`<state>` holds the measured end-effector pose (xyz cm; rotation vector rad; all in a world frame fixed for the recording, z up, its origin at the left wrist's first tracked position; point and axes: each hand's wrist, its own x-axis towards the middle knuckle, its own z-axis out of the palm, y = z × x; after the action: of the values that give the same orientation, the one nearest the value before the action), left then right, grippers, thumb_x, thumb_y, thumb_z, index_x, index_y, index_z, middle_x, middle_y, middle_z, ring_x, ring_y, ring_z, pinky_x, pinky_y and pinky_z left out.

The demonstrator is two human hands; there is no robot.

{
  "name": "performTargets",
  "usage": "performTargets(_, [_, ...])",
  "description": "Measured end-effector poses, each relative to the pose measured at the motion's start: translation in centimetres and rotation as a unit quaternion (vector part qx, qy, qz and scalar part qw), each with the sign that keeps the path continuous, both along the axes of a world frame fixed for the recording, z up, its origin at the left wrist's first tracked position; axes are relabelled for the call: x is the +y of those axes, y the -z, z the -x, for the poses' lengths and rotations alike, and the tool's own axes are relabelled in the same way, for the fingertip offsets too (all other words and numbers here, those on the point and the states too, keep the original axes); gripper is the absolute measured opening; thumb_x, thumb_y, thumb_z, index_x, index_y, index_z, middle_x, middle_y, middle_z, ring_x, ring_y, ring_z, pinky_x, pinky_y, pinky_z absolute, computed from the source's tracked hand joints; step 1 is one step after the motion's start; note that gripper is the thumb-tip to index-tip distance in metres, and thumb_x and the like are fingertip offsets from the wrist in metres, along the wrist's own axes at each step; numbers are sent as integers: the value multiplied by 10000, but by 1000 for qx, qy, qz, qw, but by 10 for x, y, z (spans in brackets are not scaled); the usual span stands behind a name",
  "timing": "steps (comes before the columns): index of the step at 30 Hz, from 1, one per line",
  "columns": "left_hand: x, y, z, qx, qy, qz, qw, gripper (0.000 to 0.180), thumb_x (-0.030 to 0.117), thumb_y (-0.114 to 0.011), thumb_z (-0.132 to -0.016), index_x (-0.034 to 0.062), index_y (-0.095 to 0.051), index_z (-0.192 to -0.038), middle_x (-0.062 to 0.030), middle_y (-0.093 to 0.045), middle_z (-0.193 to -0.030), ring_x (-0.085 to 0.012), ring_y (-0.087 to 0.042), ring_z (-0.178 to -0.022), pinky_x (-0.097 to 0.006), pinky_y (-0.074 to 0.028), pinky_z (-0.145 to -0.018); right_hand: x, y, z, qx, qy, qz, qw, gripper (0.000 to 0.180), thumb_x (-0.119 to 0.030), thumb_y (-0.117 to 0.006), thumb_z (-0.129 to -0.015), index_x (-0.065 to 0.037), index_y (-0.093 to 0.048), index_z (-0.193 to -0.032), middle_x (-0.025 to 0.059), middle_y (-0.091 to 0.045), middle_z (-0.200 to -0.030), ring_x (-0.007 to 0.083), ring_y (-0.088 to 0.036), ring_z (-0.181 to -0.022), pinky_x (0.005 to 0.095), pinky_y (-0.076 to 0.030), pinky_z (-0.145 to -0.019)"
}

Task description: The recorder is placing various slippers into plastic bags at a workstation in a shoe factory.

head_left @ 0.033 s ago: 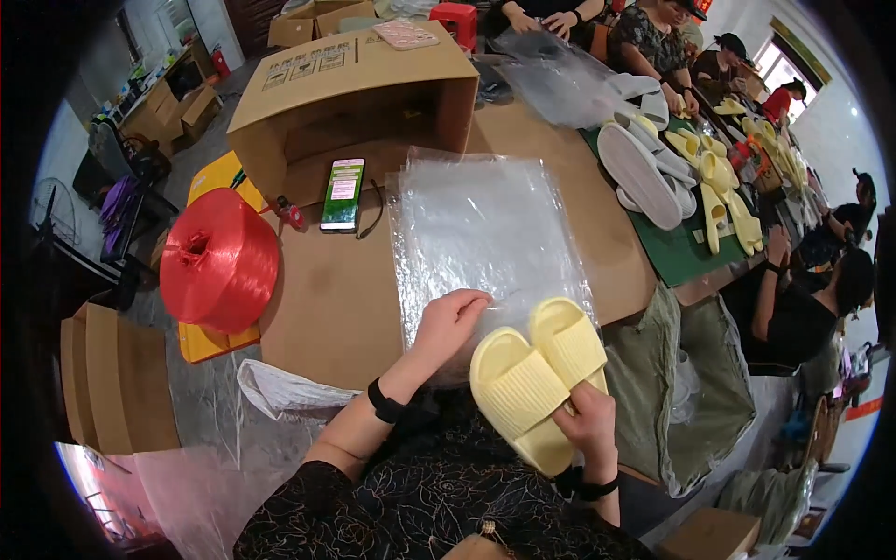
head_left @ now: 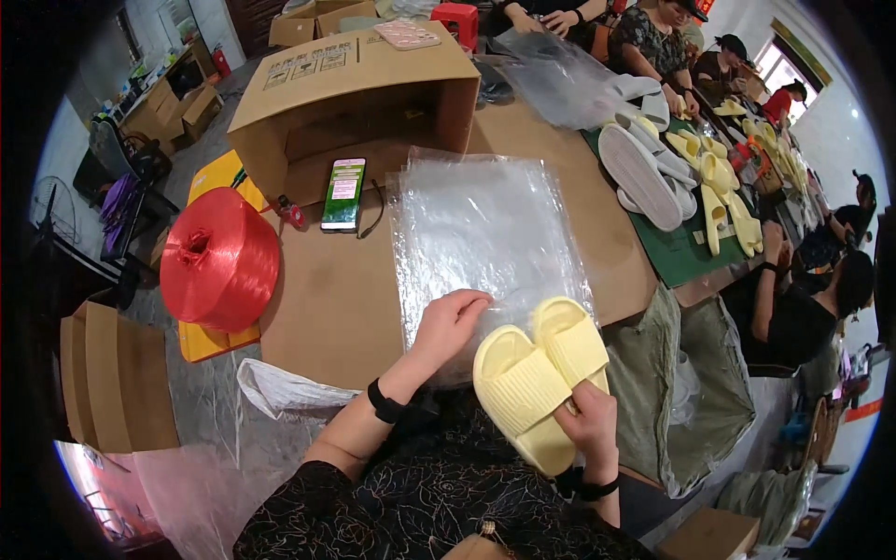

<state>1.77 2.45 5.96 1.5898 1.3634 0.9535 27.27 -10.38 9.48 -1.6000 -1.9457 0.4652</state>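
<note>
A pair of pale yellow slippers (head_left: pixel 519 392) with ribbed straps lies side by side in my right hand (head_left: pixel 592 420). The thumb rests on top near the straps, and the other fingers are hidden underneath. My left hand (head_left: pixel 452 327) pinches the near edge of a clear plastic bag (head_left: pixel 476 224), the top one of a flat stack on the cardboard-covered table (head_left: pixel 327 299). Just right of my left fingertips, the slippers' far ends overlap the near right corner of the stack.
A big red twine roll (head_left: pixel 220 261) stands at left. An open cardboard box (head_left: pixel 355 93) lies behind a phone (head_left: pixel 343 196). Grey slippers (head_left: pixel 644 173) and more yellow slippers (head_left: pixel 719 177) sit on a green mat at right, above an open sack (head_left: pixel 691 392). Several people work beyond.
The yellow slippers have shifted very slightly to the right in my right hand. My left hand stays at the bag's edge.
</note>
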Motion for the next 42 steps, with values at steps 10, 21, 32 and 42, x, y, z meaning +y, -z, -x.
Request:
performTargets(10, [-8, -7, -5, 14, 96, -141, 985, 262, 235, -674, -914, 57, -728, -1099, -123, -703, -1189, -319, -641, -1124, -395, -494, -999, 8, 12, 0, -86, 61, 8, 994, 239, -215, -706, -853, -45, -558, -772, 125, -583, -727, 352, -611, -636, 439, -472, -546])
performTargets(21, [-20, 0, -14, 131, 141, -276, 942, 208, 162, -677, -905, 108, -745, -1093, -93, -678, -1266, -309, -617, -1199, -412, -503, -989, 27, 18, 17, -72, 64, -4, 995, 249, -210, -681, -886, -41, -533, -779, 144, -581, -735, 372, -603, -630, 461, -470, -547])
performTargets(32, [-52, -39, -16, 14, 275, -318, 907, 260, 137, -702, -889, 111, -723, -1146, -48, -623, -1379, -290, -523, -1345, -429, -437, -1095, 115, 58, 55, 161, 97, 86, 978, 169, -211, -599, -951, -49, -549, -965, 211, -582, -816, 437, -604, -771, 507, -477, -630])
performTargets(42, [-45, -39, 18, 61, 252, -298, 919, 396, 280, -703, -912, 111, -659, -1266, -91, -560, -1444, -308, -490, -1370, -436, -418, -1109, 108, 44, 54, -26, -87, -113, 989, 552, -140, -710, -888, -14, -513, -1388, 214, -606, -1252, 353, -580, -1165, 418, -470, -979])
